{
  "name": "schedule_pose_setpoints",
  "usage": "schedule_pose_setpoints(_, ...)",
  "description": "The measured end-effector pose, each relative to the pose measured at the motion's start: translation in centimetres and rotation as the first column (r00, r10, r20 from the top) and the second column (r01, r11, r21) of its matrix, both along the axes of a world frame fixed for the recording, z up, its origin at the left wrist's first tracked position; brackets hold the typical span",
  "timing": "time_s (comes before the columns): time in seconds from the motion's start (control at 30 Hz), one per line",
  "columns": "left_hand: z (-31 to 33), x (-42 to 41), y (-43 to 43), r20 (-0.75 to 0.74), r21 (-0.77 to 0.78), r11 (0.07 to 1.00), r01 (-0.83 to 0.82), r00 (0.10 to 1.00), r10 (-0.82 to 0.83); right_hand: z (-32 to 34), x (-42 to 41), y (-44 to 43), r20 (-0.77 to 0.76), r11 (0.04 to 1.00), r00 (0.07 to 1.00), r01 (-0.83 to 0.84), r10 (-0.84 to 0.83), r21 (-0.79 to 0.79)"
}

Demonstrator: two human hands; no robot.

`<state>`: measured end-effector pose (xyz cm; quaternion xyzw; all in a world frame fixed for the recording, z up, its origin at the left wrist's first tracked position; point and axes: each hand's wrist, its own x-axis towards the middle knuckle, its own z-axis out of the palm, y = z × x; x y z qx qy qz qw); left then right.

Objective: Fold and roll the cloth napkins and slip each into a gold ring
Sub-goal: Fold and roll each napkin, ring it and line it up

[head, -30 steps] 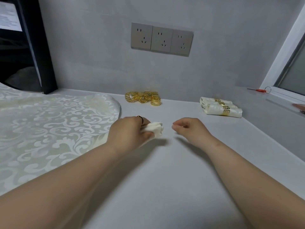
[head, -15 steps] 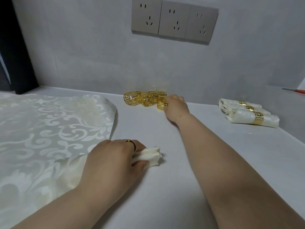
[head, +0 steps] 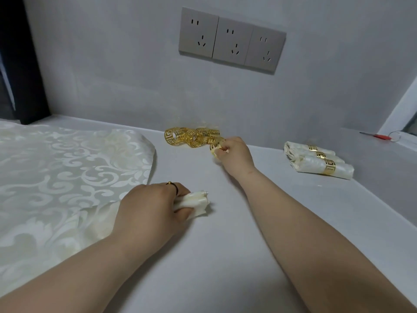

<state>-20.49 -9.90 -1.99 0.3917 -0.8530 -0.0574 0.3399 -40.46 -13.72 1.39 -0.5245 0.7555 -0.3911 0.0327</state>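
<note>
Gold ring (head: 216, 149) pinched in your right hand (head: 235, 152), beside the ring pile (head: 191, 137) at the far edge of the tabletop (head: 225, 256); your left hand (head: 149, 208) grips the rolled napkin (head: 197, 201).

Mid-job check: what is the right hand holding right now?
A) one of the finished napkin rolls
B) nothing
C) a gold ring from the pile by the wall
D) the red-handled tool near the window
C: the right hand pinches a gold ring at the near edge of the ring pile, while the left hand grips the rolled napkin.
</note>
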Motion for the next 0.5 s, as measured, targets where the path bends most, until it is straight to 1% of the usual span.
schedule_pose_setpoints(0.07, 0.4, 0.1, 0.0, -0.038, 0.017, 1.0, -0.024, 0.999, 0.025, 0.3, 1.9, 3.3, 0.17, 0.997, 0.985, 0.02, -0.008, -0.074)
schedule_pose_setpoints(0.1, 0.7, 0.1, 0.4, -0.068, 0.033, 0.999, -0.033, 0.997, 0.036, 0.4, 2.9, 5.4, 0.264, 0.996, 0.964, 0.041, -0.018, -0.084)
schedule_pose_setpoints(0.13, 0.9, 0.1, 0.5, -0.087, 0.039, 0.998, -0.042, 0.995, 0.045, 0.2, 4.0, 7.5, 0.374, 0.995, 0.927, 0.057, -0.024, -0.079)
schedule_pose_setpoints(0.2, 1.4, 0.1, 0.9, -0.125, 0.034, 0.997, -0.063, 0.99, 0.066, -0.2, 6.0, 11.3, 0.569, 0.997, 0.822, 0.06, -0.018, -0.056)
schedule_pose_setpoints(0.27, 2.0, 0.1, 1.6, -0.15, 0.034, 0.997, -0.065, 0.986, 0.069, -0.5, 8.2, 14.7, 0.706, 0.998, 0.708, 0.042, 0.006, -0.05)
schedule_pose_setpoints(0.33, 2.5, 0.1, 3.0, -0.175, 0.053, 0.997, -0.064, 0.982, 0.072, -0.4, 10.3, 17.5, 0.801, 0.998, 0.597, 0.017, 0.041, -0.064)
schedule_pose_setpoints(0.4, 2.9, 0.0, 4.6, -0.228, 0.088, 0.996, -0.03, 0.972, 0.05, -0.4, 11.6, 18.8, 0.849, 0.995, 0.523, 0.017, 0.076, -0.099)
schedule_pose_setpoints(0.43, 3.0, 0.1, 5.6, -0.256, 0.113, 0.994, 0.0, 0.966, 0.029, -0.3, 12.3, 19.4, 0.86, 0.993, 0.504, 0.026, 0.085, -0.113)
schedule_pose_setpoints(0.5, 3.0, 0.1, 7.1, -0.328, 0.166, 0.985, 0.052, 0.945, 0.005, -0.4, 13.0, 19.7, 0.851, 0.99, 0.518, 0.05, 0.085, -0.129)
